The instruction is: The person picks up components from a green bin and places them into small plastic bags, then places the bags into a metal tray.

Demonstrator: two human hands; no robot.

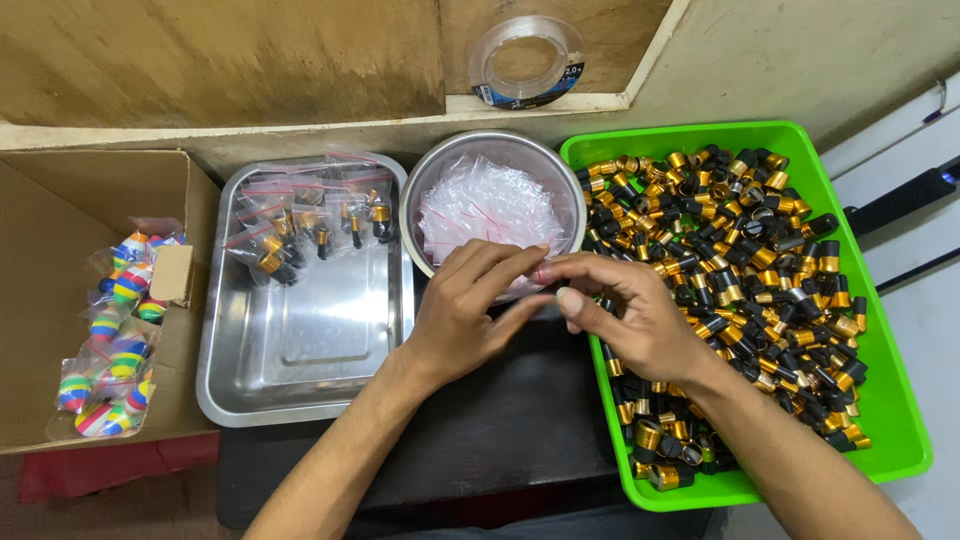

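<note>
My left hand (468, 310) and my right hand (625, 310) meet at the fingertips over the near rim of a round steel bowl (430, 185). Together they pinch a small clear zip bag (540, 275) with a red strip. The bowl is heaped with several more empty clear bags (490, 200). Under my right hand lies a green plastic tray (890, 400) full of black and gold cylindrical parts (760, 250). Left of my left hand, a rectangular steel tray (300, 350) holds several filled bags (300, 225) along its far end.
A cardboard box (60, 200) on the left holds bags of rainbow-striped floats (110, 350). A spool of clear line (527, 60) rests on the ledge behind. My arms lie over a dark surface (500, 420). A black rod (900, 205) lies at the right.
</note>
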